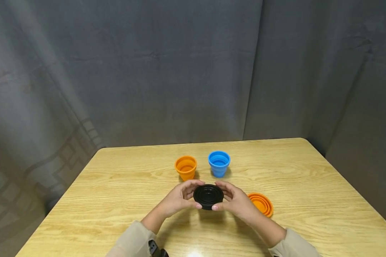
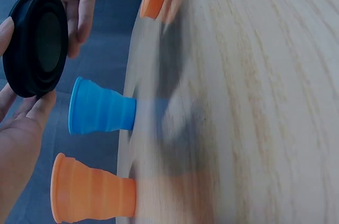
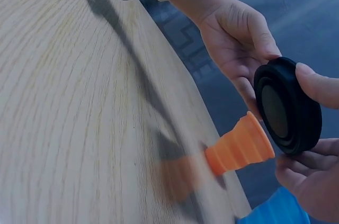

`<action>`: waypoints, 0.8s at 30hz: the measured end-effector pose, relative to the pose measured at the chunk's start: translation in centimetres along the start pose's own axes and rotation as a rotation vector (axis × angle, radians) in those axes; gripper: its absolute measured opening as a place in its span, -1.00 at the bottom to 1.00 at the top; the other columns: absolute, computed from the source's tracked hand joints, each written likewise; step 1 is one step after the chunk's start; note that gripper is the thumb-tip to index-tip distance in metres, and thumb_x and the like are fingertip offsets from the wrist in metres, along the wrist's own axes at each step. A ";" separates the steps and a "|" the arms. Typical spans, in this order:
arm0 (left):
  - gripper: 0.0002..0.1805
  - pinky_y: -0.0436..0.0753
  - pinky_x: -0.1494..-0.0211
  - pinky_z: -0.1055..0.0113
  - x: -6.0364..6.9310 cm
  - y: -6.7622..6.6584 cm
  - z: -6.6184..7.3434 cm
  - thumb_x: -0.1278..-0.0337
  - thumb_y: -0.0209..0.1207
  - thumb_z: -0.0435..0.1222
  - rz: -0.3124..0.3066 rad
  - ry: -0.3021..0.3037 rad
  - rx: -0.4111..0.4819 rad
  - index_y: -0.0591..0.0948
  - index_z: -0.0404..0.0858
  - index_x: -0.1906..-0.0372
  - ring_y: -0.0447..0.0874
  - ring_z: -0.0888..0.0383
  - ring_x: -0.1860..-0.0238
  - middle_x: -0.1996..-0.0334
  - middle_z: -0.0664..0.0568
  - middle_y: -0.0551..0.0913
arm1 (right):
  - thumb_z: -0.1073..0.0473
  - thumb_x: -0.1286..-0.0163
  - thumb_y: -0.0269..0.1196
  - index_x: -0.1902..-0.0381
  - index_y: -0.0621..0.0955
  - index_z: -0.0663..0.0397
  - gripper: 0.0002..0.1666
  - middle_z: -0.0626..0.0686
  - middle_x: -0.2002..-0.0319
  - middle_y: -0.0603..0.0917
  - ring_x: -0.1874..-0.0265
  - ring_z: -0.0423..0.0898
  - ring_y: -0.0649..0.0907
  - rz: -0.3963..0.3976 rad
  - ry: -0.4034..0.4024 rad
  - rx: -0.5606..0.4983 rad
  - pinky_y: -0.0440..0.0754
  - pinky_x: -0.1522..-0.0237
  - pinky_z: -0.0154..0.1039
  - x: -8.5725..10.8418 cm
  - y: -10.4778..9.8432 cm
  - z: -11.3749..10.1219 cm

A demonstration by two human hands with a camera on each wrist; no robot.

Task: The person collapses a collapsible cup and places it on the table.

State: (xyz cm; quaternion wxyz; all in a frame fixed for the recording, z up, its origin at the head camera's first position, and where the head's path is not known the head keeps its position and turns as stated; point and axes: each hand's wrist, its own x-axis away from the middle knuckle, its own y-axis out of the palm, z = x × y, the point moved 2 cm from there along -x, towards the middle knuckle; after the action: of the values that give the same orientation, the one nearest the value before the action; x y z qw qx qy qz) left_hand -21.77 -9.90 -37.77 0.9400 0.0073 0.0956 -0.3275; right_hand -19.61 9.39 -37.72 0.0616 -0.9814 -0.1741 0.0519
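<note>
A black collapsed cup (image 1: pixel 208 196) is held above the table between both hands. The left hand (image 1: pixel 180 198) grips its left side, thumb at the near edge and fingers round the far side. On the opposite side the right hand (image 1: pixel 238 202) grips it the same way. Both wrist views show the black disc (image 2: pixel 46 44) with its stacked rings and the fingertips of both hands on its rim. Beyond the hands stand an expanded orange cup (image 1: pixel 186 167) and an expanded blue cup (image 1: pixel 219 164), both upright with their mouths up.
A flattened orange cup (image 1: pixel 261 205) lies on the wooden table (image 1: pixel 308 185), just right of the right hand and partly behind it. Grey curtains (image 1: pixel 167 71) hang behind the table. A dark device (image 1: pixel 155 248) is at the left sleeve.
</note>
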 end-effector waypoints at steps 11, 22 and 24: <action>-0.31 0.21 -0.17 0.29 -0.8 -0.4 -0.7 0.30 0.23 -0.60 -0.076 -0.035 -0.059 0.25 -0.48 -0.10 0.24 -0.01 -0.14 -0.09 -0.25 0.30 | 0.17 0.18 0.42 -0.15 0.19 0.42 -0.02 0.35 -0.12 0.26 -0.11 0.21 0.27 -0.140 0.000 0.086 0.15 -0.10 0.07 -0.6 -0.2 0.9; -0.33 0.21 -0.16 0.36 -1.7 -0.7 -0.9 0.18 0.19 -0.55 -0.117 -0.091 -0.123 0.22 -0.45 -0.15 0.21 0.00 -0.16 -0.14 -0.27 0.24 | 0.19 0.24 0.44 -0.12 0.29 0.38 -0.07 0.28 -0.06 0.38 -0.04 0.14 0.37 0.029 0.076 0.072 0.32 -0.03 -0.09 -0.4 -0.3 1.6; -0.33 0.20 -0.17 0.37 -1.8 -0.8 -0.9 0.14 0.19 -0.51 -0.101 -0.101 -0.129 0.21 -0.43 -0.17 0.19 0.01 -0.17 -0.16 -0.27 0.22 | 0.19 0.24 0.44 -0.11 0.30 0.36 -0.08 0.28 -0.05 0.39 -0.04 0.14 0.38 0.060 0.092 0.088 0.32 -0.03 -0.08 -0.2 -0.3 1.8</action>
State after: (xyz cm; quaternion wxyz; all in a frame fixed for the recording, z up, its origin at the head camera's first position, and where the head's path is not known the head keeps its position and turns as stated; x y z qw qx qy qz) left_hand -23.80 -9.37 -38.26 0.9245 -0.0745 0.0691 -0.3675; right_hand -20.12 9.79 -39.41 0.1110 -0.9839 -0.1391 0.0160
